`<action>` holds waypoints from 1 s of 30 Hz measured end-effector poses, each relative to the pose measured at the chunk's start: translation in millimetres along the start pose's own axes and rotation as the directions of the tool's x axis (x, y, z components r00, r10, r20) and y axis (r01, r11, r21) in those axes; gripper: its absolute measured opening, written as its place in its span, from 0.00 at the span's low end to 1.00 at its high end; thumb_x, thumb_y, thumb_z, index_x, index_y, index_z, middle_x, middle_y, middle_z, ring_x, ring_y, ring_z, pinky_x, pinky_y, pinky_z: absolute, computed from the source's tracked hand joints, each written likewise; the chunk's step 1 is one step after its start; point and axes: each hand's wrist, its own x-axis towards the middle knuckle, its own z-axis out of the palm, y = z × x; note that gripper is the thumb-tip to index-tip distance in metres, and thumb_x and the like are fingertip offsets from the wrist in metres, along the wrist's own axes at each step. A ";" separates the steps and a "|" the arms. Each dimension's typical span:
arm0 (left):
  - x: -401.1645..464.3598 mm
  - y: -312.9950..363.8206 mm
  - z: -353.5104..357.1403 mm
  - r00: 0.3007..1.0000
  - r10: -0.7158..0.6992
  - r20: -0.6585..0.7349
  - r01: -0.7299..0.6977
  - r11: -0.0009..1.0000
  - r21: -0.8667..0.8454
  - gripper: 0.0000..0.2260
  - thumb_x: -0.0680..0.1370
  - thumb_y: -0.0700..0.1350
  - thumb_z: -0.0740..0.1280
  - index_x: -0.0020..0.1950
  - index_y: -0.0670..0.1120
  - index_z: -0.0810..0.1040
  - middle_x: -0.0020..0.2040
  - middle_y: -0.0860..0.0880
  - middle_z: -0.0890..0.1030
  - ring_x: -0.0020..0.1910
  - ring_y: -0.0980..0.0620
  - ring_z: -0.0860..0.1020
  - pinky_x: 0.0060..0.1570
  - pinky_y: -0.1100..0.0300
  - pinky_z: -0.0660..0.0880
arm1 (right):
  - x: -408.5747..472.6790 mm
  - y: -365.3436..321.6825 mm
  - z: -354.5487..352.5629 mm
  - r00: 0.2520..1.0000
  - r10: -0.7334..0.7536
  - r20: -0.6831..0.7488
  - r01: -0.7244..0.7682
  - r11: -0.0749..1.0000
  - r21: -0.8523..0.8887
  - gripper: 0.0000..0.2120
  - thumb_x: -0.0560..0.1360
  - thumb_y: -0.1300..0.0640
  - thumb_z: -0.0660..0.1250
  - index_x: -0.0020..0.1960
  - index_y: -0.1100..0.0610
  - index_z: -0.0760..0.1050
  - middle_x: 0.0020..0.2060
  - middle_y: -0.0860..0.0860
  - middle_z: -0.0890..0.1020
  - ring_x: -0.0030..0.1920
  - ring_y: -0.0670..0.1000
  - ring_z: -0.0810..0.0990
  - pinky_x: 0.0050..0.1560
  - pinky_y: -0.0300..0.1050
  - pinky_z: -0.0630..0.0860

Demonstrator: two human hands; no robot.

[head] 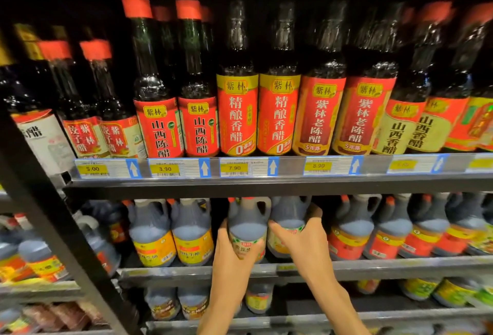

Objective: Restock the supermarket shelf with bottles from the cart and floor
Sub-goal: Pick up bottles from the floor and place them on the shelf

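On the middle shelf (373, 268), left hand (234, 254) and right hand (301, 238) each curl fingers round a jug

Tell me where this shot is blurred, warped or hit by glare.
Head view: sharpest on the centre vinegar labels; edges smear with motion blur, the far-right bottles most. Wide-angle bends the left upright and shelf rail. Top is dark; glare spots the bottle necks. Both hands, left hand and right hand, look soft.
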 end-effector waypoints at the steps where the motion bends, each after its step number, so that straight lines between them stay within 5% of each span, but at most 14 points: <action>1: -0.2 -1.4 0.9 1.000 0.003 -0.007 -0.003 1.000 0.014 0.37 0.74 0.52 0.77 0.76 0.60 0.60 0.67 0.66 0.70 0.63 0.76 0.69 0.52 0.80 0.69 | -1.8 6.2 2.2 1.000 0.009 0.007 -0.009 1.000 0.005 0.42 0.62 0.40 0.83 0.66 0.54 0.66 0.54 0.50 0.81 0.55 0.52 0.83 0.50 0.46 0.80; 8: -2.5 -14.4 7.3 0.996 0.038 -0.075 -0.023 0.980 0.196 0.34 0.74 0.55 0.76 0.74 0.53 0.63 0.60 0.56 0.70 0.62 0.60 0.73 0.52 0.78 0.69 | -6.7 37.2 -4.4 0.979 -0.028 0.201 0.002 0.992 0.130 0.41 0.63 0.40 0.82 0.66 0.49 0.63 0.62 0.45 0.78 0.60 0.42 0.80 0.58 0.46 0.82; 13: -4.3 -30.0 9.0 0.994 0.037 -0.104 0.002 0.935 0.355 0.41 0.72 0.58 0.77 0.79 0.49 0.60 0.71 0.52 0.67 0.72 0.52 0.65 0.67 0.56 0.71 | -8.2 56.6 -5.6 0.975 -0.059 0.216 0.066 0.998 -0.024 0.31 0.64 0.38 0.79 0.58 0.43 0.65 0.56 0.46 0.77 0.57 0.42 0.80 0.53 0.47 0.82; 16: -6.5 -28.9 10.7 0.993 0.038 -0.110 0.009 0.920 0.391 0.41 0.74 0.61 0.75 0.79 0.48 0.59 0.74 0.51 0.65 0.74 0.51 0.65 0.68 0.51 0.73 | -5.9 57.2 -6.1 0.974 -0.062 0.218 0.076 0.996 -0.055 0.29 0.66 0.45 0.81 0.58 0.46 0.66 0.54 0.44 0.78 0.54 0.40 0.80 0.48 0.42 0.80; 20: -17.6 -22.5 13.7 0.982 0.116 -0.146 -0.036 0.887 0.461 0.39 0.76 0.59 0.72 0.79 0.46 0.58 0.73 0.51 0.60 0.70 0.52 0.69 0.60 0.56 0.78 | -4.8 55.4 -4.6 0.977 -0.073 0.202 0.090 0.993 -0.079 0.30 0.66 0.45 0.82 0.58 0.47 0.66 0.54 0.44 0.78 0.54 0.40 0.79 0.46 0.39 0.78; 24: -28.6 -24.2 15.0 0.973 0.144 -0.179 -0.033 0.860 0.510 0.37 0.78 0.58 0.69 0.82 0.50 0.54 0.74 0.52 0.61 0.75 0.50 0.64 0.68 0.54 0.73 | -8.3 54.3 -1.6 0.981 -0.073 0.182 0.090 0.992 -0.084 0.32 0.65 0.43 0.82 0.60 0.47 0.66 0.55 0.43 0.78 0.54 0.41 0.80 0.46 0.40 0.78; 30: -27.2 -24.1 9.3 0.955 0.149 -0.257 0.003 0.860 0.511 0.38 0.78 0.56 0.71 0.81 0.47 0.56 0.73 0.49 0.62 0.73 0.49 0.64 0.67 0.52 0.74 | -14.4 40.5 9.8 0.974 -0.089 0.206 0.107 0.991 -0.078 0.35 0.64 0.43 0.83 0.63 0.47 0.66 0.55 0.41 0.79 0.53 0.40 0.79 0.44 0.35 0.75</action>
